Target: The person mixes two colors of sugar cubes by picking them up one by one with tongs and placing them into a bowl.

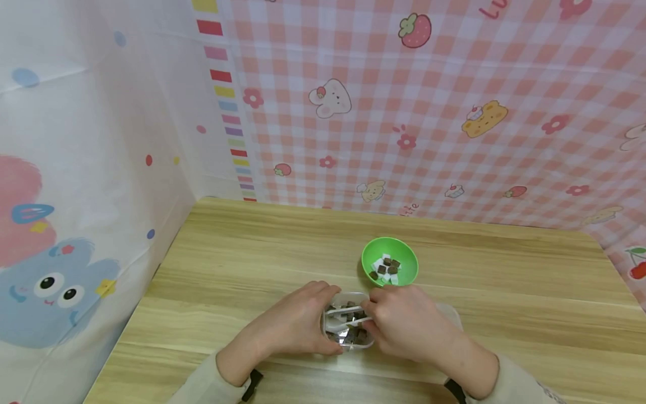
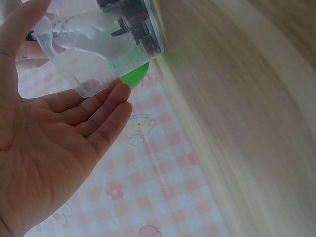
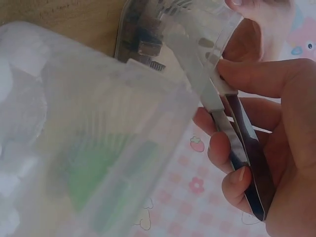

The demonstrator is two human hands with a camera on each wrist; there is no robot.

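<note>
My left hand (image 1: pixel 300 318) holds a clear plastic container (image 2: pixel 79 74) between thumb and fingers. Dark brown cubes (image 2: pixel 136 22) lie at its bottom. With my right hand (image 1: pixel 416 322) I grip metal tongs (image 3: pixel 247 148) with white tips, and the tips reach down inside that container. Just behind the hands, a green bowl (image 1: pixel 407 257) holds a mix of brown and white cubes. A second translucent container (image 3: pixel 113 94) stands to the right, mostly covered by my right hand in the head view. White pieces (image 3: pixel 19 173) show through its wall in the right wrist view.
All of this stands on a wood-grain table (image 1: pixel 227 241). A pink checked cloth (image 1: pixel 434 84) hangs behind its back edge, and a white printed cloth (image 1: pixel 101 140) hangs along the left side.
</note>
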